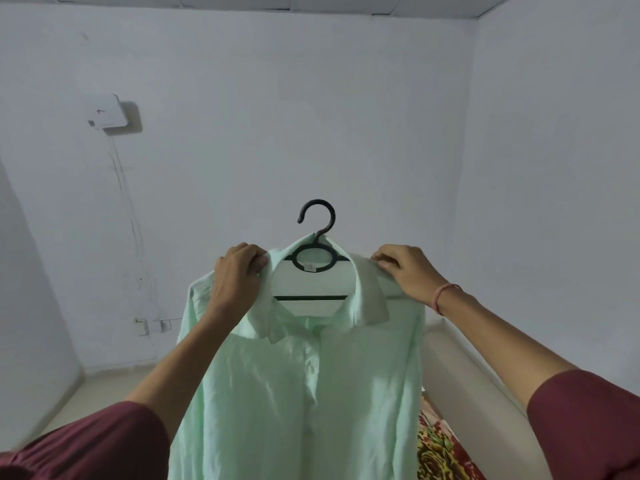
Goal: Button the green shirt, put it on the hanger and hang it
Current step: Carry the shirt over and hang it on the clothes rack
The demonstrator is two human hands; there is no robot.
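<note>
Green shirt (311, 393), light, limp, front looks closed, held mid-air on hanger (333, 216) before wall. Left grip (237, 275) and right grip (405, 271) each clamped on shoulder beside collar. Cloth likely slips; stiff hook is better hold for hanging.

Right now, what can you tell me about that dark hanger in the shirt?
The hanger is dark, seemingly plastic: an open curved hook, caught on nothing, a ring below and a straight lower bar. It stands upright inside the collar of the green shirt, its arms hidden under cloth. The left hand and right hand grip the cloth over its ends.
</note>
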